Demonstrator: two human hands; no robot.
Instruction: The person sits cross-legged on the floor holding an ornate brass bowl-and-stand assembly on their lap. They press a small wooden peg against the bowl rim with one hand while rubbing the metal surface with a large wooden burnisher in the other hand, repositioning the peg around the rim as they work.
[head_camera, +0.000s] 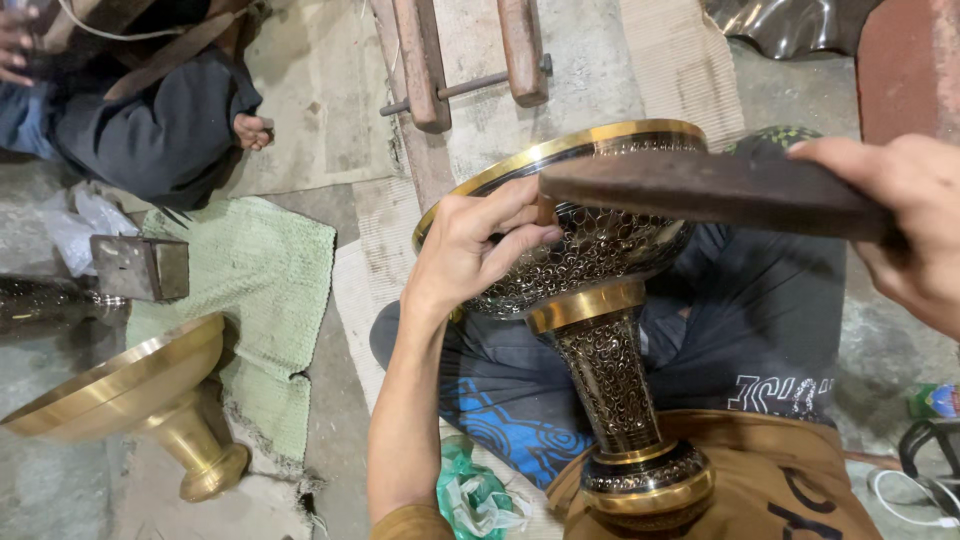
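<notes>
From above, the engraved brass vase (600, 300) lies tilted across the seated person's lap, its wide gold-rimmed bowl far and its foot near, resting against a brown cloth (790, 470). The left hand (475, 245) presses on the bowl's patterned side, fingers curled and pinching what looks like a small tool, though the view is too poor to be sure. The right hand (905, 225) is wrapped tight around a dark wooden mallet (700, 188), held level over the bowl and hiding part of its rim. On the floor to the left stands a plain brass vase (140, 395), beside a green mat (265, 300) and a small metal block (142, 267). Far off, a wooden clamp frame (470, 60) lies on sacking, and another person sits at far left, bare foot (252, 130) showing.
</notes>
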